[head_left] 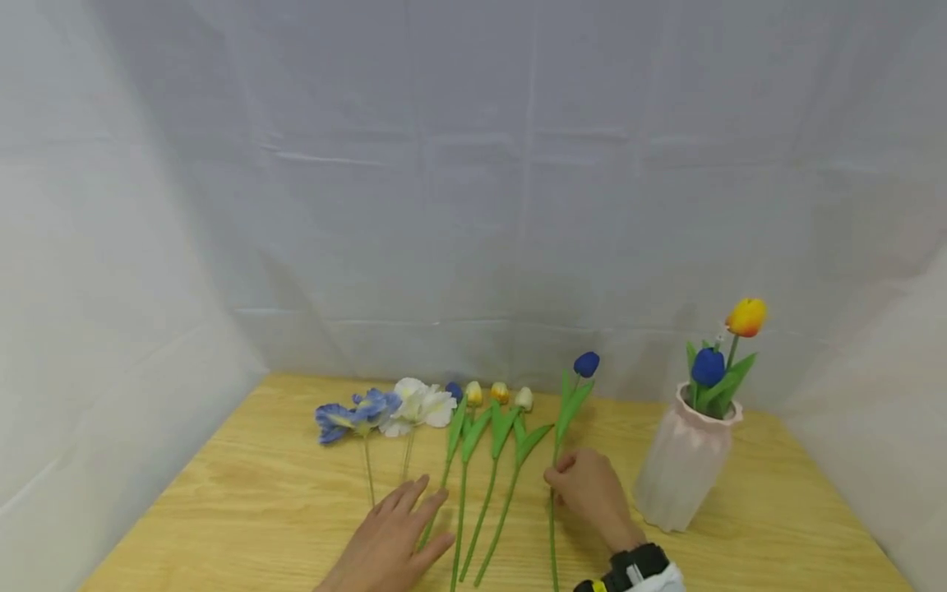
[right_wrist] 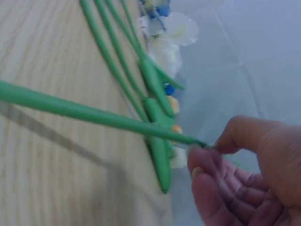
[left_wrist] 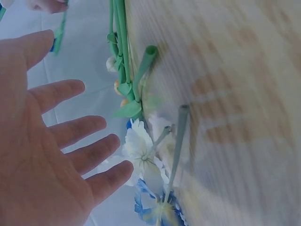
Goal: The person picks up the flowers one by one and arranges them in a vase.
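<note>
My right hand (head_left: 592, 495) pinches the green stem of a blue tulip (head_left: 587, 364) between thumb and fingertips; the right wrist view shows the stem (right_wrist: 103, 115) raised over the table. My left hand (head_left: 395, 538) hovers with fingers spread and straight, palm free in the left wrist view. Beneath and beside it lie several tulips in a row, among them a yellow tulip (head_left: 474, 393) and a white tulip (head_left: 524, 400). Left of them lie a white flower (head_left: 418, 404) and a blue-violet flower (head_left: 358, 413). At the right stands a pale pink vase (head_left: 682, 469) holding an orange-yellow tulip (head_left: 746, 317) and another blue tulip (head_left: 708, 367).
The wooden table (head_left: 244, 485) ends at the back against a hanging pale sheet (head_left: 473, 205), with sheets on both sides too. A black watch (head_left: 638, 566) is on the right wrist.
</note>
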Tool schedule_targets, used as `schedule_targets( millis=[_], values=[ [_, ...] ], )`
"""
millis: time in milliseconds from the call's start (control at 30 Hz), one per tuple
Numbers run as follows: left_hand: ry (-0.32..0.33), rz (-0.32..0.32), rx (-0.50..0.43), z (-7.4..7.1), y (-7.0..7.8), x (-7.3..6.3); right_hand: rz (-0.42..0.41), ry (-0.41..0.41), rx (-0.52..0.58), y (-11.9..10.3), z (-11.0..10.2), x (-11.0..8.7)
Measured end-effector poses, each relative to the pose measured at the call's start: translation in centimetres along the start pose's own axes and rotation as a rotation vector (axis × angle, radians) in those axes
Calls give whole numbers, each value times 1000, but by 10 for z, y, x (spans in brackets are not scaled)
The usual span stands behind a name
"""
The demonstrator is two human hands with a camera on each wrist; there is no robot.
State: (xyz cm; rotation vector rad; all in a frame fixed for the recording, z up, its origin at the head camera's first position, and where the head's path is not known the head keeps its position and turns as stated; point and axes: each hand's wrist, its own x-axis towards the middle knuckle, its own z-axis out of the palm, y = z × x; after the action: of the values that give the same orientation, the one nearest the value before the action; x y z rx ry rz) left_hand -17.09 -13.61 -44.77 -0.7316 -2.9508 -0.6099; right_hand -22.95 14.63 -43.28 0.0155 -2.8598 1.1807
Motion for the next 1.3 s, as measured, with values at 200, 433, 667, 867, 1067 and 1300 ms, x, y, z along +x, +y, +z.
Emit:
schedule_targets(
  millis=[200, 433, 667, 867, 1067, 1300],
  values=[
    [-3, 30, 10, 2, 5, 6, -41, 73, 103, -12, -26, -9],
    [18, 88, 24, 0, 14, 13, -156, 191, 191, -31, -70, -22],
    [35, 162, 30, 0, 30, 25, -252, 324, 160, -34, -115, -36],
    [83, 223, 38, 3, 38, 32, -290, 443, 123, -30, -146, -44],
    [126, 285, 47, 5, 44, 41, -285, 596, 121, -26, -174, -53],
    [112, 305, 36, 1, 53, 53, -318, 762, 185, -23, -197, -59]
  ],
)
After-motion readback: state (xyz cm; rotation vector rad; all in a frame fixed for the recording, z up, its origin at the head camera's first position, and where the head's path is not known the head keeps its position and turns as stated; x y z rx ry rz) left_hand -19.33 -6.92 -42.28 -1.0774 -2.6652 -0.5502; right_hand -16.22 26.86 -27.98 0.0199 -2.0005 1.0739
